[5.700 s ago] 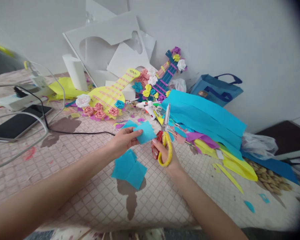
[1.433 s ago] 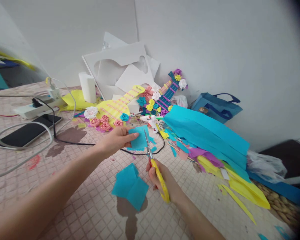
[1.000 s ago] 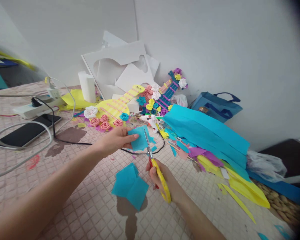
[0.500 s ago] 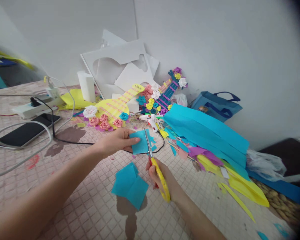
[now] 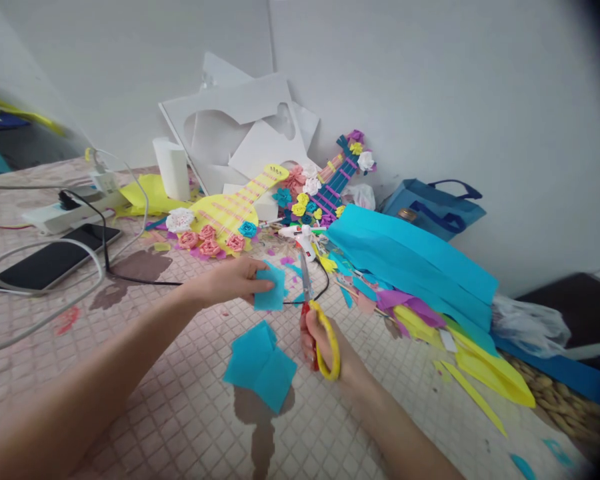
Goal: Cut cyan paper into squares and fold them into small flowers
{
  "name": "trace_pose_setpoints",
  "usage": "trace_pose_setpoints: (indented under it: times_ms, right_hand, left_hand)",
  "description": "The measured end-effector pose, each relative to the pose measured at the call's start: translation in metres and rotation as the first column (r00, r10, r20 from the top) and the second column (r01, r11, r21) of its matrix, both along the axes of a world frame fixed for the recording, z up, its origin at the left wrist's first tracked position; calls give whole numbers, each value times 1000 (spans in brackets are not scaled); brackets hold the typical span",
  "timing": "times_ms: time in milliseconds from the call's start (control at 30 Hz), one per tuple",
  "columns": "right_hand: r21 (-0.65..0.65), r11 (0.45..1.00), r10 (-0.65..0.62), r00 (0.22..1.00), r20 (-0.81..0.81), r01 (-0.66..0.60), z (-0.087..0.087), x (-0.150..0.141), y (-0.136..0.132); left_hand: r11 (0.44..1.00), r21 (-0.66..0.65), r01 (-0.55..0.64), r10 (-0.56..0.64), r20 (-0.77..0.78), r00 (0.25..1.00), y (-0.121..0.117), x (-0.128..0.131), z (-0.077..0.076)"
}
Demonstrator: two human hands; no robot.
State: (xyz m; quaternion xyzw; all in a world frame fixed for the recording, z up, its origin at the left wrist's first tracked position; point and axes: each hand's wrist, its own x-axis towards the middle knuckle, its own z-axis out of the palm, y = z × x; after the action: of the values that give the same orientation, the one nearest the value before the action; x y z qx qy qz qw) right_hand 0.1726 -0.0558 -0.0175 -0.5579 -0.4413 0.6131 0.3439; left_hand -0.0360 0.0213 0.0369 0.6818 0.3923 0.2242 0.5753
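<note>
My left hand [image 5: 240, 279] pinches a small square of blue paper [image 5: 273, 293] between thumb and fingers, above the tabletop. To its right, my right hand [image 5: 325, 343] is closed round the yellow and red handles of a pair of scissors [image 5: 307, 287]. The blades point away from me and sit apart from the paper. Closer to me, several cut blue paper pieces [image 5: 261, 365] lie in an overlapping pile on the table. A white glue gun [image 5: 303, 239] rests just beyond the scissor tips.
Behind stand a yellow paper guitar [image 5: 225, 217] with paper flowers and a dark blue one [image 5: 333, 190]. Large blue sheets [image 5: 405, 263] and coloured scraps spread rightward. A phone [image 5: 55, 257], power strip [image 5: 70, 210] and cables lie at left. A blue bag [image 5: 433, 210] leans at the wall.
The scissors have come away from the blue paper and moved slightly right. The paper in my left hand is narrower, and a thin blue strip lies near the glue gun's cable.
</note>
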Motion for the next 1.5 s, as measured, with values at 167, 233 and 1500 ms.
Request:
trace_pose_setpoints:
  times_ms: [167, 233, 1500]
  right_hand:
    - [-67, 993, -105, 972, -208, 93, 3, 13, 10]
    - [-73, 993, -110, 962, -251, 94, 5, 15, 13]
    - [209, 972, -65, 975, -211, 110, 7, 10, 8]
  left_hand:
    - [945, -58, 321, -323, -304, 896, -13, 2, -4]
    - [960, -63, 273, -277, -355, 893, -15, 3, -8]
    - [906, -277, -320, 408, 367, 836, 16, 12, -14]
